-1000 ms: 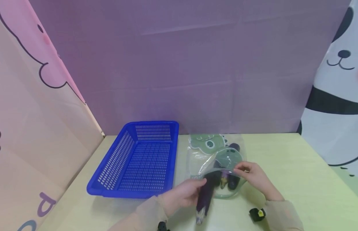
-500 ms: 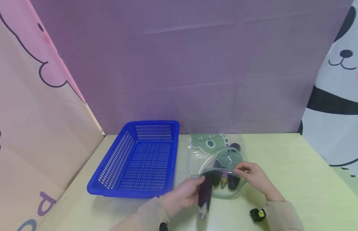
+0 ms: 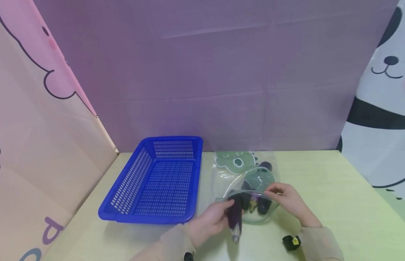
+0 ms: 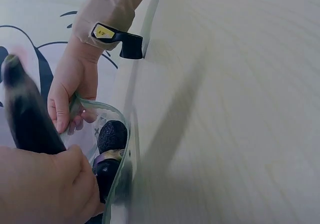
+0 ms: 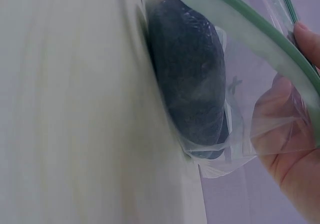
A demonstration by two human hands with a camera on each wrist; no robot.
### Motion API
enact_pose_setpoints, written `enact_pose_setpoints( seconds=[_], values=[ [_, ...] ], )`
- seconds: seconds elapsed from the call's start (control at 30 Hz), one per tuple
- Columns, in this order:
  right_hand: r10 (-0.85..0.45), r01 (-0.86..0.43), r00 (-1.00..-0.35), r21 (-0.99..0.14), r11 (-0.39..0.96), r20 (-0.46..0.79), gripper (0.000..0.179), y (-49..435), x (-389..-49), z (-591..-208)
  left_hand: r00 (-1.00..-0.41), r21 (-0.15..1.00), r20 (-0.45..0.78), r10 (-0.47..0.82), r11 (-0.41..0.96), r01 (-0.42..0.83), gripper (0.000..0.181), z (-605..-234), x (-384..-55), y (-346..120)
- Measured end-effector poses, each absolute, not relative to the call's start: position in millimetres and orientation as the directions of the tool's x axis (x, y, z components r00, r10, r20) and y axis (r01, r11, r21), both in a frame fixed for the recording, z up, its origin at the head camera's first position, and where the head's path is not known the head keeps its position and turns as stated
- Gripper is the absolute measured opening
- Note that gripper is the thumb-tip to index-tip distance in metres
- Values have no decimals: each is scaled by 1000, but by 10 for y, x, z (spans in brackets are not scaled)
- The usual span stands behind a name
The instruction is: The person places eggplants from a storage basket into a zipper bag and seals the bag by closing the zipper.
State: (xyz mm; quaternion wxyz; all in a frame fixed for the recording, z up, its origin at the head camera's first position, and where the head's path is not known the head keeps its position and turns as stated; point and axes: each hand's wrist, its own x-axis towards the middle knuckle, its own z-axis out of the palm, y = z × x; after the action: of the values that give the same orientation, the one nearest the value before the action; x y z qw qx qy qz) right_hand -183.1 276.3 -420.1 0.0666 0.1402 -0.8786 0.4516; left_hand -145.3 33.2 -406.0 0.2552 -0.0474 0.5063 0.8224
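My left hand [image 3: 211, 219] grips a dark purple eggplant [image 3: 235, 217], its pale stem end pointing toward me. The other end overlaps the mouth of a clear zip bag [image 3: 222, 181] printed with a green dinosaur. In the left wrist view the same eggplant [image 4: 30, 119] rises from the fist, blurred. Inside the bag lie several more eggplants [image 3: 264, 206], one with a brownish stem end facing out. My right hand [image 3: 287, 199] pinches the bag's upper edge at the right and holds the mouth apart. A green zip strip [image 5: 265, 28] runs along that edge in the right wrist view.
A blue perforated plastic basket [image 3: 166, 188] stands left of the bag with nothing in it. Both rest on a pale wood-look table [image 3: 313, 181]. A purple cloth [image 3: 222, 72] hangs behind, with printed cartoon cloths at the sides.
My left hand has moved slightly right and away from me, bringing the eggplant's stem end closer to the bag. The right hand has stayed at the bag's edge.
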Motion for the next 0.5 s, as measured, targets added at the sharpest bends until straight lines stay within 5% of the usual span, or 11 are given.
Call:
enact_pose_setpoints(
  seconds=[0.5],
  values=[
    [-205, -329, -944, -769, 548, 258, 10, 2762, -1820, -4201, -912, 835, -259, 317, -402, -376, 49, -4111, -1510, 456]
  ],
)
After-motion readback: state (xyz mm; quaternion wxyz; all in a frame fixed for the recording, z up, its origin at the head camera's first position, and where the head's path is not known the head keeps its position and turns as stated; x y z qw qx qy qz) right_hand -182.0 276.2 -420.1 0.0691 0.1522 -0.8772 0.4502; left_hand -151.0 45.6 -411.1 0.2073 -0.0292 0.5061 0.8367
